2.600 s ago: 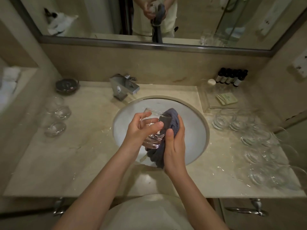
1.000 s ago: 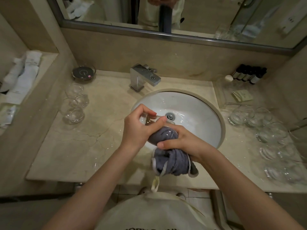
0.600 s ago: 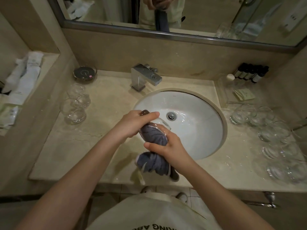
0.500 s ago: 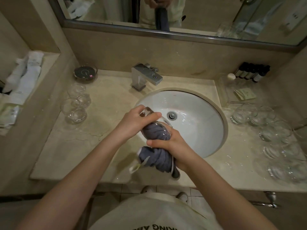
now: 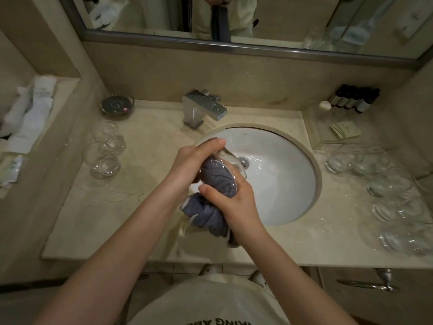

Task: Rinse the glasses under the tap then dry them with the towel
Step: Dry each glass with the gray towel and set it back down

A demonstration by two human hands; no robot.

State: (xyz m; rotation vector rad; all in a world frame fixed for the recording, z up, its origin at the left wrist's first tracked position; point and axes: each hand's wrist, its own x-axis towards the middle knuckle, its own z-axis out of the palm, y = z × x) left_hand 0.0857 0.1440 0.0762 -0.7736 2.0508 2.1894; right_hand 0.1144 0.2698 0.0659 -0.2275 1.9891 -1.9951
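At centre frame, the left hand [image 5: 187, 160] gripped a glass [image 5: 228, 160] steady over the sink [image 5: 293, 184] while the right hand [image 5: 230, 200], clutching the grey towel [image 5: 218, 177], stuffed it inside to dry it.

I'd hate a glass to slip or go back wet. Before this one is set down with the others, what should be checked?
1. Left hand grips the glass: ok.
2. Right hand holds the towel, which is stuffed inside the glass: ok.
3. Glass is over the sink, not bare floor: ok.
4. Inside fully dry: cannot tell, the towel hides it.
5. Tap off, no stream visible: ok.
6. Free counter beside the glasses on the left: ok.
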